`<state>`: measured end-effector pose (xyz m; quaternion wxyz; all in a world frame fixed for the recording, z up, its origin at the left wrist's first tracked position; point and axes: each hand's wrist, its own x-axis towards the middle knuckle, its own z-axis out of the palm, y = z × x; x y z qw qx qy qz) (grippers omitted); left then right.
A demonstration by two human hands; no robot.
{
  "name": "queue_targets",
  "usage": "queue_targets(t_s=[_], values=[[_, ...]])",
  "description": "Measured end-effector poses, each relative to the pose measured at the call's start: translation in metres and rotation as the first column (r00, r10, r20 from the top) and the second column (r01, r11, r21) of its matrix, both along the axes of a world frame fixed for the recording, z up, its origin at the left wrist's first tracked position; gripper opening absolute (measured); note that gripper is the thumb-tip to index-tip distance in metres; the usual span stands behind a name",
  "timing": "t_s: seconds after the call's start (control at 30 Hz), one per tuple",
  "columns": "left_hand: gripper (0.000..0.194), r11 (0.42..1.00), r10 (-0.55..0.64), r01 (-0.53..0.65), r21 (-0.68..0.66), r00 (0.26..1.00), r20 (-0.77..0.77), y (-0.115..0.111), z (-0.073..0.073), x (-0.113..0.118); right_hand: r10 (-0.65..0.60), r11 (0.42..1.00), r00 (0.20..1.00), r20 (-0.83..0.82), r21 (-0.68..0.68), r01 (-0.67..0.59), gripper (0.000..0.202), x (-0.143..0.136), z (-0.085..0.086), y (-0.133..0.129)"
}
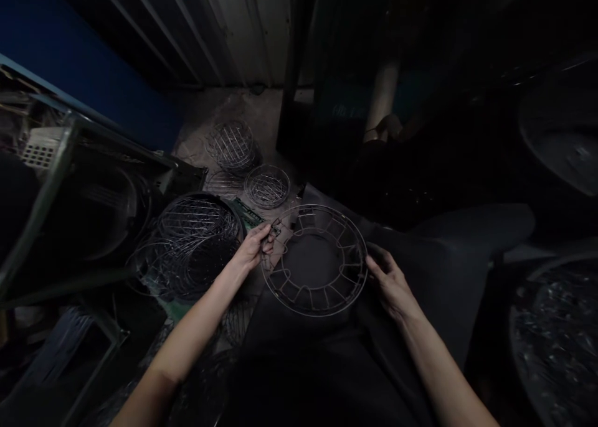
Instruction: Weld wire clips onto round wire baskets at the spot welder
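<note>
Wire frame (322, 210) held, tub (240, 216) of grates (196, 220)

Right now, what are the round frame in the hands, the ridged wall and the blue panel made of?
Frame: most likely metal wire, dull grey; thin bent rods catch faint light.
Wall: probably sheet metal, matt; straight ridges run along it.
Panel: smooth and blue, painted metal or plastic; too dark to tell.

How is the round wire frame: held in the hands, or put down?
Held: the left hand grips the round wire frame at its rim, and the right hand touches the opposite side.
</note>
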<state>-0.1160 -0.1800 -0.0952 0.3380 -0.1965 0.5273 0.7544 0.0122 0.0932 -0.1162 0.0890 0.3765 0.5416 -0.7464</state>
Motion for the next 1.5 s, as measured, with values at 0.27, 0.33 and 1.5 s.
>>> queue_targets(t_s=[0.27,0.33,1.5], values=[[0.044,1.000,0.023,-0.023,0.014,1.000,-0.018,0.008,-0.002,0.000,0.030,0.999,0.999,0.011,-0.039,-0.030,0.053,-0.005,-0.015,0.003],[0.043,0.999,0.033,-0.033,0.005,0.999,-0.031,0.009,-0.003,0.000,0.059,0.998,0.998,0.000,-0.021,-0.059,0.054,-0.006,-0.016,0.004],[0.046,0.988,0.136,-0.139,-0.073,0.990,-0.044,0.016,-0.014,0.000,0.408,0.905,0.896,0.177,0.049,-0.422,0.041,-0.091,0.005,0.036]])
